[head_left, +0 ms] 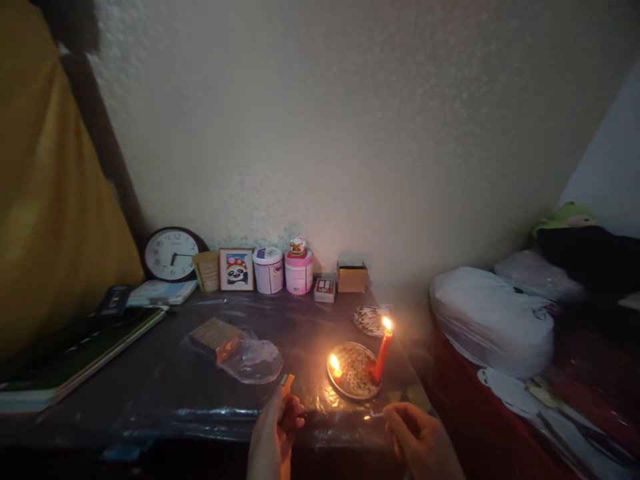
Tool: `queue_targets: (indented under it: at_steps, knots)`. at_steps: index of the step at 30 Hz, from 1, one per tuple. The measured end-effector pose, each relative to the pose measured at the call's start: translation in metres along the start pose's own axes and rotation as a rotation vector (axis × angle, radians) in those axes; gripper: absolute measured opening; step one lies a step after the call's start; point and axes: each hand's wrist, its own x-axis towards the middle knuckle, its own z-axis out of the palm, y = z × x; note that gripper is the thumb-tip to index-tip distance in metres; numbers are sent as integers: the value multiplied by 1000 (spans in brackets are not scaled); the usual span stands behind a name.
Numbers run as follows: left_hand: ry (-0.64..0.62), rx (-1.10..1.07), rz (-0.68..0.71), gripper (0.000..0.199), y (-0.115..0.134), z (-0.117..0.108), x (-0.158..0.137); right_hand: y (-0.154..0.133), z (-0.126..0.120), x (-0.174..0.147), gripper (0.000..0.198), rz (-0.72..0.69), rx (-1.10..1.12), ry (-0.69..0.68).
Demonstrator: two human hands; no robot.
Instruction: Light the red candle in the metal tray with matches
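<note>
My right hand pinches a thin pale match, whose tip glows, in front of the plate's near right side. In my left hand, the fingers are closed around a small orange box with a dark edge, likely a matchbox; most of it is hidden. A round plate beyond my hands holds a tall red candle, lit and tilted slightly right. At the plate's left side burns a short, low candle. Behind lies a second patterned plate.
A brown packet in clear plastic lies left of the plate. Along the wall stand a clock, a framed panda picture, two tins and a small cardboard box. White bags sit beyond the table's right edge.
</note>
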Motion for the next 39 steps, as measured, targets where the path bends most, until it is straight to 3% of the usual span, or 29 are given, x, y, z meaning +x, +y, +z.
queue_targets:
  at_steps: [6,11,21,26,32,36,39]
  knots:
    - [2,27,-12,20,2,5,-4,-4,4,-1,42,61,97,-49]
    - [1,19,-11,20,1,2,-4,9,5,5,45,126,160,-62]
    - [-30,-6,8,27,-2,-1,5,14,12,10,47,124,205,-74]
    - [-21,-19,-2,29,-3,-8,11,16,11,14,51,188,338,-116]
    - [-18,-16,1,23,-1,-6,8,14,8,13,33,71,124,-61]
    - [10,-9,-13,22,2,-2,4,9,5,13,45,106,141,-67]
    - [11,-7,-13,24,2,-2,4,9,7,11,40,47,81,-22]
